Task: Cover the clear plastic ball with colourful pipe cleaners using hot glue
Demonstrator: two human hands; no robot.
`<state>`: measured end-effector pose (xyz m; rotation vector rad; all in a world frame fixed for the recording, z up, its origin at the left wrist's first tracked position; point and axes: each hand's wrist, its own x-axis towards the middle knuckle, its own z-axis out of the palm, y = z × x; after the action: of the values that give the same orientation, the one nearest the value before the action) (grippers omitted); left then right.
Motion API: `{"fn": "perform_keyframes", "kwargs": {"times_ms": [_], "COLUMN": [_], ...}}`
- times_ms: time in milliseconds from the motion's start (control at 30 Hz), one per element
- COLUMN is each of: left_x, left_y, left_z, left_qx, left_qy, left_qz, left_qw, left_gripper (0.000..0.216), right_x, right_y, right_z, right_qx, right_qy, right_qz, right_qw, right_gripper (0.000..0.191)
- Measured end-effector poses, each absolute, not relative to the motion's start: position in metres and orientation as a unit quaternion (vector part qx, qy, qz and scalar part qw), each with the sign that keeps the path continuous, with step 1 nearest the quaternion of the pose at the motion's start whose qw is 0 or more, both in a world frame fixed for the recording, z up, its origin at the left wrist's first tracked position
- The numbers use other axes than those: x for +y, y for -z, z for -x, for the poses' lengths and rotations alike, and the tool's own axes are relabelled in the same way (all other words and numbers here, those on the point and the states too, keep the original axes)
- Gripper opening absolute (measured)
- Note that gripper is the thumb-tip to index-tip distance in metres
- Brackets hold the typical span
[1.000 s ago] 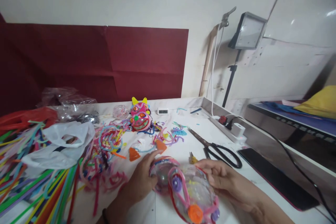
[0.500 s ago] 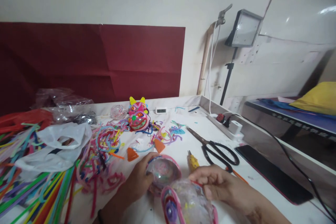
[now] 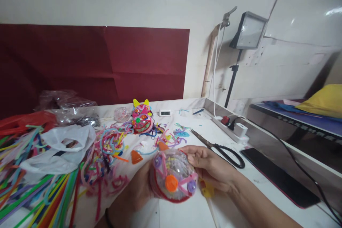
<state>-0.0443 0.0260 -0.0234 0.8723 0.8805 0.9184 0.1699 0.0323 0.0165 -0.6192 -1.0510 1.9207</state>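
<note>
No text can be read. The small white display [image 3: 165, 113] on the table [image 3: 184, 215] shows digits too small to tell

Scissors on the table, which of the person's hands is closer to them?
Right. The right hand grips the decorated ball on its right side, just beside the scissors handles. The left hand cups the ball's opposite side, farther from them.

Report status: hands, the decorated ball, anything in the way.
Left hand and right hand shut on the clear ball, either side. Its orange knob faces the camera. Scissors on the table beyond the right hand, apart.
</note>
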Motion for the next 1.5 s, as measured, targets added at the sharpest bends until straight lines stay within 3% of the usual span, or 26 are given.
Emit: {"fn": "perform_keyframes", "kwargs": {"times_ms": [100,400,733,1067,1233,1500], "left_x": [0.025,0.021,0.023,0.024,0.022,0.019], "left_y": [0.016,0.015,0.015,0.015,0.015,0.011], "left_z": [0.046,0.047,0.042,0.041,0.037,0.04], "left_qx": [0.375,0.371,0.413,0.436,0.397,0.271], "left_qy": [-0.379,-0.39,-0.418,-0.423,-0.45,-0.476], "left_qz": [-0.316,-0.283,-0.243,-0.224,-0.238,-0.244], "left_qw": [0.785,0.794,0.772,0.762,0.764,0.8], "left_gripper": [0.054,0.061,0.06,0.053,0.052,0.05], "right_x": [0.039,0.054,0.054,0.022,0.007,0.008], "right_y": [-0.019,-0.012,-0.014,-0.028,-0.026,-0.016], "right_z": [-0.168,-0.164,-0.159,-0.152,-0.138,-0.139], "right_qx": [-0.427,-0.504,-0.642,-0.757,-0.788,-0.78], "right_qy": [-0.759,-0.695,-0.445,-0.263,-0.119,-0.1], "right_qz": [0.262,0.332,0.441,0.477,0.535,0.543], "right_qw": [0.417,0.391,0.442,0.361,0.281,0.295], "right_gripper": [0.042,0.045,0.043,0.048,0.081,0.087]}}
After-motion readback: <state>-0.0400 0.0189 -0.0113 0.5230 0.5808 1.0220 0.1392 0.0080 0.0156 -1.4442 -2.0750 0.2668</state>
